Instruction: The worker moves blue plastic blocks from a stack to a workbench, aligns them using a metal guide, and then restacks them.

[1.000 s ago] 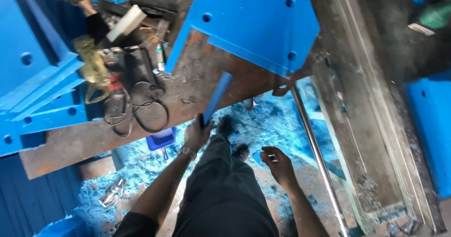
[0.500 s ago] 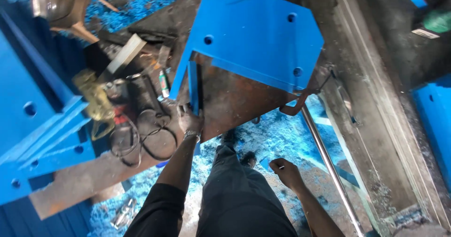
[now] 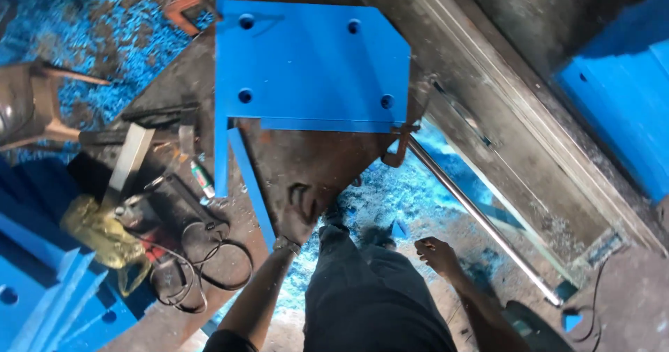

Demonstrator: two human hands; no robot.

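My left hand (image 3: 301,209) lies flat on a rusty steel plate (image 3: 327,160), fingers spread, a watch at the wrist. Just left of it a narrow blue flat bar (image 3: 251,185) rests on the plate, free of the hand, its far end near the upright blue strip (image 3: 221,87). A large blue plate with four holes (image 3: 313,59) sits on the rusty plate beyond. My right hand (image 3: 439,256) hangs loosely curled beside my dark trouser leg (image 3: 369,289) and holds nothing.
A long steel rod (image 3: 481,216) runs diagonally on the right beside a grimy steel channel (image 3: 529,136). An angle grinder wrapped in yellow cloth (image 3: 104,228) and black cables (image 3: 209,261) lie left. Blue painted parts (image 3: 42,300) stand at the lower left, with more blue panels (image 3: 627,94) right.
My left hand carried the blue bar up from beside my leg to the rusty plate, laid it down and let go. My right hand stayed low by my leg.
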